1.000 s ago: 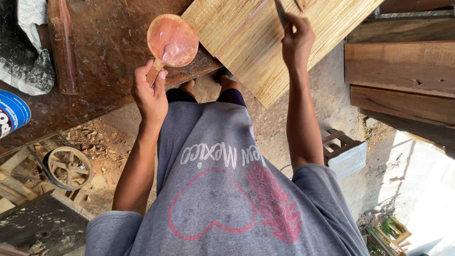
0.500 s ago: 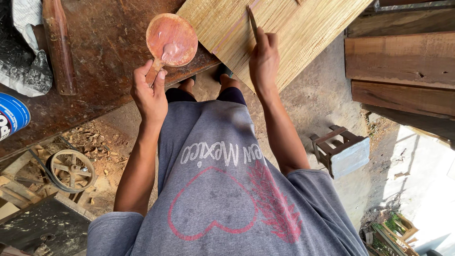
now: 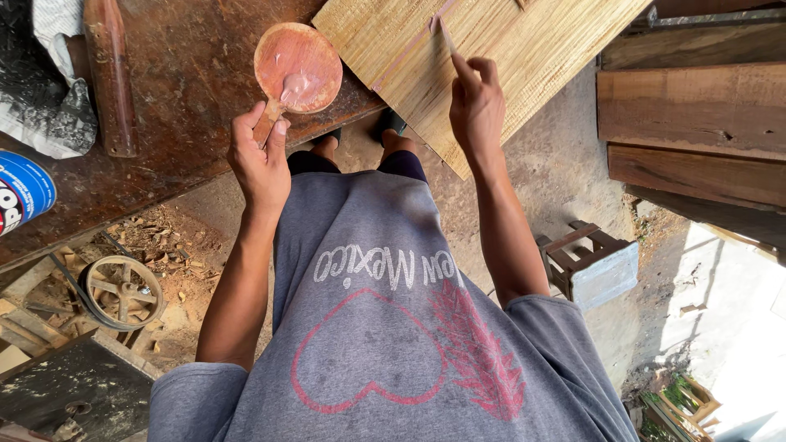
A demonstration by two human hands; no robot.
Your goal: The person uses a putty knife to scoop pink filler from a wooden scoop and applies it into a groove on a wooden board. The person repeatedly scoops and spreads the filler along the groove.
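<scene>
Two bare hands at work, left hand clamped on one round wooden paddle, right hand pinching one thin stick against one pale plank, one brown bench beneath.

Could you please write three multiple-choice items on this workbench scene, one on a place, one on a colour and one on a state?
1. Where does the tip of the thin stick in the right hand rest?
A. on the pale wooden board
B. in the blue can
C. on the pulley wheel

2. What colour is the paste in the round wooden paddle?
A. green
B. reddish pink
C. white

3. How is the paddle carried?
A. lying loose on the bench
B. hung on a nail
C. held by its handle in the left hand

Answers: 1 A, the stick touches the board by a pink line. 2 B, its face is reddish pink. 3 C, the fingers close around the handle.
</scene>
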